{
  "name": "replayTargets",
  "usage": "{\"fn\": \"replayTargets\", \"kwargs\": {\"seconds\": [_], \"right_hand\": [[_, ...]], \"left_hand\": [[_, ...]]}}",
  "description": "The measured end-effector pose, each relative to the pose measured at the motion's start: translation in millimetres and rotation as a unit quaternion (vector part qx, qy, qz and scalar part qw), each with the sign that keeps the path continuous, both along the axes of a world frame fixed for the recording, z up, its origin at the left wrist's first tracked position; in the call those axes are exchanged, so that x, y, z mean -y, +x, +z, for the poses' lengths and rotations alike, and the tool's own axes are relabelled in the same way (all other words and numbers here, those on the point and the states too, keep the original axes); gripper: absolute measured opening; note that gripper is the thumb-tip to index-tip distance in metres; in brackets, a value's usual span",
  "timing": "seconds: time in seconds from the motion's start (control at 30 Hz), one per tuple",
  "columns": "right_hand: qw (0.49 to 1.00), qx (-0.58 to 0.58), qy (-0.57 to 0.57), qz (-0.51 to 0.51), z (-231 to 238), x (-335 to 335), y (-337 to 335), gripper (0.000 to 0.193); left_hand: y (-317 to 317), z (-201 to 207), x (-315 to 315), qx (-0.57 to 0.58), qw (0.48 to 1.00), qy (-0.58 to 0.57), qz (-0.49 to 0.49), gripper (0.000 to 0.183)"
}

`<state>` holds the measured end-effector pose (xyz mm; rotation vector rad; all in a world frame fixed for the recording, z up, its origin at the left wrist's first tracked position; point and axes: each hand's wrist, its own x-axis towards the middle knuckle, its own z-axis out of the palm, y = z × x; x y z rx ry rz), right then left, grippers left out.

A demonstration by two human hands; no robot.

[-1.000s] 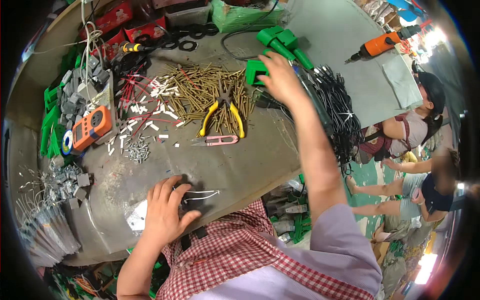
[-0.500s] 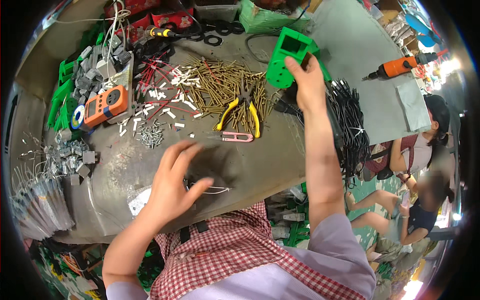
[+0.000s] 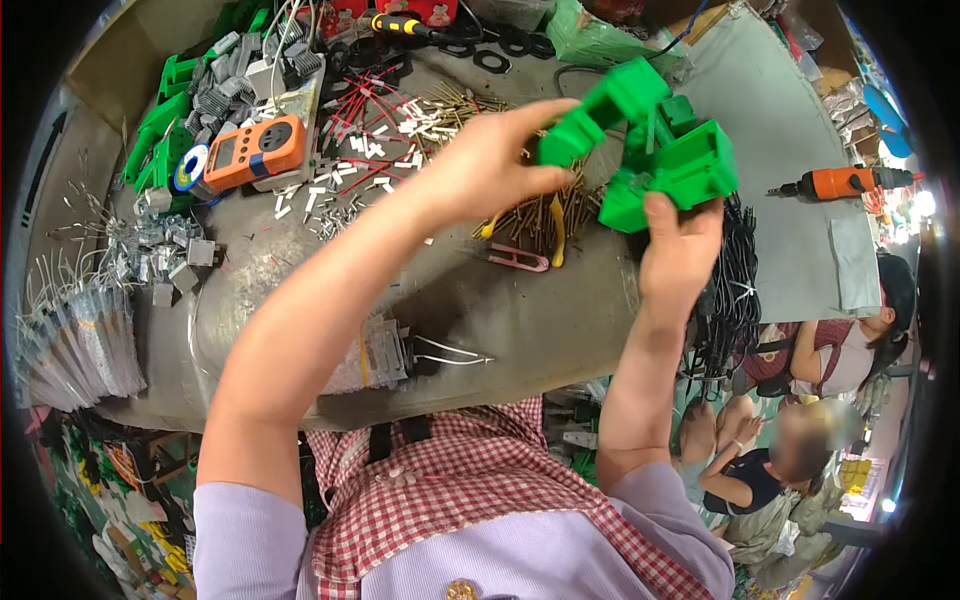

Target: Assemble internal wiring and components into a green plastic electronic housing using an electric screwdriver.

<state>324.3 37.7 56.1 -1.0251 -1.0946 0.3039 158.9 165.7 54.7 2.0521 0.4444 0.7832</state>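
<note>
Above the right side of the workbench, my left hand point(image 3: 485, 165) is closed on a green plastic housing point(image 3: 625, 92) by its rounded end. My right hand point(image 3: 680, 250) grips a second green plastic housing point(image 3: 692, 170), its hollow side showing. The two housings are close together; whether they touch I cannot tell. Below them lie yellow-handled pliers point(image 3: 558, 232), partly hidden, and pink thread snips point(image 3: 518, 257). Brass-coloured screws point(image 3: 530, 222) are heaped under my left hand.
An orange meter point(image 3: 255, 152) stands left among grey blocks. Small white sleeves point(image 3: 372, 148) and red wires are scattered behind. Black cables point(image 3: 730, 300) lie bundled at the right, near an orange power screwdriver point(image 3: 840, 183). Bagged parts point(image 3: 365, 360) lie at the front edge. Two people sit at the right.
My left hand has moved up and right from the bench front and now holds a green housing. My right hand has come lower, with a green housing in it.
</note>
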Motion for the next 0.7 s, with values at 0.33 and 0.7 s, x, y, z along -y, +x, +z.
{"fn": "replayTargets", "kwargs": {"seconds": [0.33,0.7], "right_hand": [[0.975,-0.222,0.007,-0.012,-16.1,-7.8,63.1,0.046],[0.906,0.356,-0.214,0.079,-31.1,-39.4,11.0,0.023]], "left_hand": [[3.2,-16.4,-16.2,0.06,0.895,-0.416,0.149,0.072],[-131.8,-41.9,54.5,-0.05,0.961,-0.183,0.201,0.069]]}}
